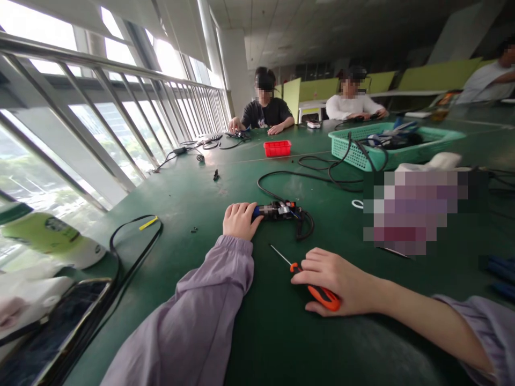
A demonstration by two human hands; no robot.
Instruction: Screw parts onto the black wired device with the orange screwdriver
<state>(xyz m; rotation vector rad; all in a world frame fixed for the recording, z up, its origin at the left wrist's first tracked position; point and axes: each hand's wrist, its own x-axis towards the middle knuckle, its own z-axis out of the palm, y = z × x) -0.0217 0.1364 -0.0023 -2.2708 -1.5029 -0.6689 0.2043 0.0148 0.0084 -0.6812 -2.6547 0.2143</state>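
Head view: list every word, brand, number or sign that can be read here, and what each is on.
No text is legible.
Green bottle: round dark emblem, lettering too blurred.
Corded tool at the left hand: pale and orange patches, too small to tell whether lettered.
Black shirt across the table: pale print, unreadable.

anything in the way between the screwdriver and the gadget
Nothing visible, just bare table between the screwdriver, in the right hand, and the gadget at the left hand. The cable loop sits off to the right.
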